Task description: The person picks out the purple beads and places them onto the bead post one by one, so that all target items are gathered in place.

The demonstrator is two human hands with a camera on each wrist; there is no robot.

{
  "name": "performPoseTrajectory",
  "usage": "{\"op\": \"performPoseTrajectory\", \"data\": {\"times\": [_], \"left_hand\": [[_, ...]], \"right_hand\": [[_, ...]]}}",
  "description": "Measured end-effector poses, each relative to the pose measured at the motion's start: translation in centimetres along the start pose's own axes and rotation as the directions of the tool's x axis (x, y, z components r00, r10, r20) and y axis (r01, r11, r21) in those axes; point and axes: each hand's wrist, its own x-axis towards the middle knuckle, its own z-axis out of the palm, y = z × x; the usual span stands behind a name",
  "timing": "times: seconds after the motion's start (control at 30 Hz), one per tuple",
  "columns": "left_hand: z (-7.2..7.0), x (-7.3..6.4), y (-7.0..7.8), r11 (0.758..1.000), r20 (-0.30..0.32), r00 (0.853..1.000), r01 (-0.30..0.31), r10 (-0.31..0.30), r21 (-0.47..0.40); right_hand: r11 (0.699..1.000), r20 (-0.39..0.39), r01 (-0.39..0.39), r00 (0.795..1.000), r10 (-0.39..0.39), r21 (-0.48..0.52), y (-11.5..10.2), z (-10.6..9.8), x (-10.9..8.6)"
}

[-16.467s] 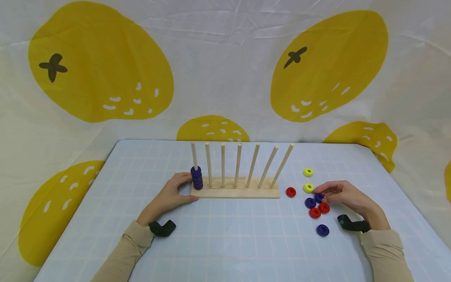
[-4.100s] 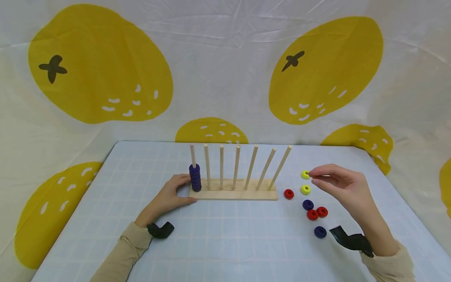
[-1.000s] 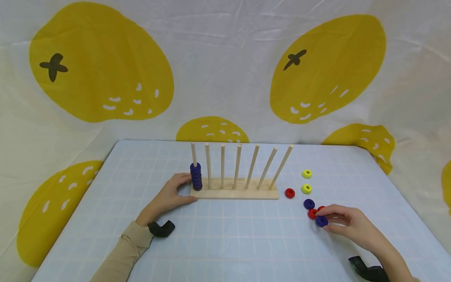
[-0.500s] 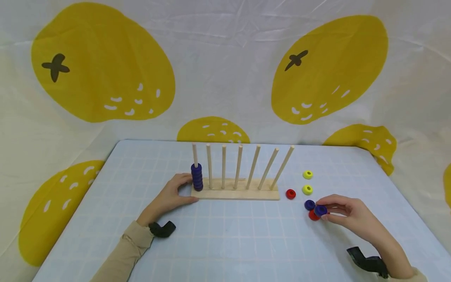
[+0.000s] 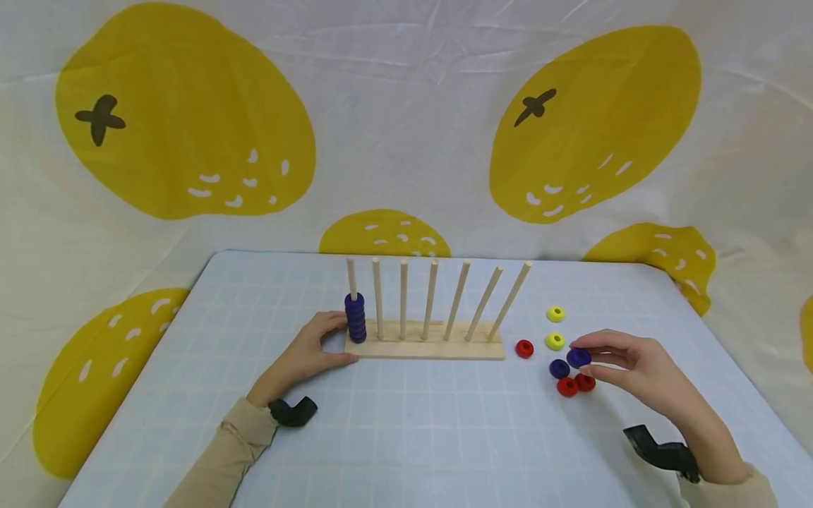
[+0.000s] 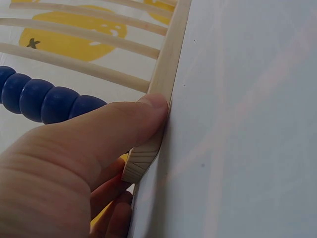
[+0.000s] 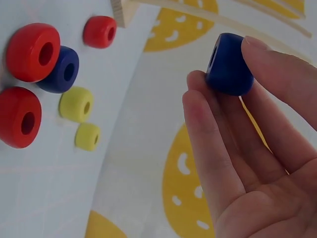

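A wooden stand (image 5: 432, 348) carries a row of upright pegs, and a stack of blue beads (image 5: 356, 321) fills the lower part of the leftmost peg. My left hand (image 5: 310, 349) grips the stand's left end; in the left wrist view the thumb (image 6: 133, 116) presses the front edge, fingers partly hidden behind. My right hand (image 5: 635, 367) pinches one blue bead (image 7: 230, 64) between thumb and fingertips, raised off the table right of the stand. Below and beside it lie another blue bead (image 5: 559, 368) and two red beads (image 5: 567, 386) close together.
Two yellow beads (image 5: 555, 314) lie farther back on the right. A single red bead (image 5: 524, 348) sits by the stand's right end. The table (image 5: 406, 437) has a pale gridded cover, and a cloth with large yellow fruit (image 5: 184, 113) hangs behind it.
The blue stack grew by one bead since the oldest frame. My right hand then picked up the nearest loose blue bead and has lifted it away past the red ones. Left hand stays put.
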Motion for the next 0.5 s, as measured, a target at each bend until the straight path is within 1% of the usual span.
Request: {"op": "performPoseTrajectory", "data": {"times": [0.1,0.2,0.37,0.5], "left_hand": [[0.0,0.0,0.0,1.0,0.002,1.0,0.005,-0.005,-0.005],[0.0,0.1,0.0,1.0,0.001,1.0,-0.004,0.004,0.0],[0.0,0.1,0.0,1.0,-0.005,1.0,-0.017,0.017,0.006],[0.0,0.1,0.0,1.0,-0.004,1.0,-0.011,0.011,0.01]], "right_hand": [[1.0,-0.008,0.008,1.0,-0.008,-0.005,-0.4,-0.2,0.3],[1.0,-0.026,0.02,0.999,-0.02,-0.001,-0.8,-0.3,0.6],[0.998,-0.067,0.059,0.996,-0.059,0.012,-1.6,-0.4,1.2],[0.997,-0.092,0.072,0.993,-0.07,0.021,-2.3,-0.4,1.7]]}}
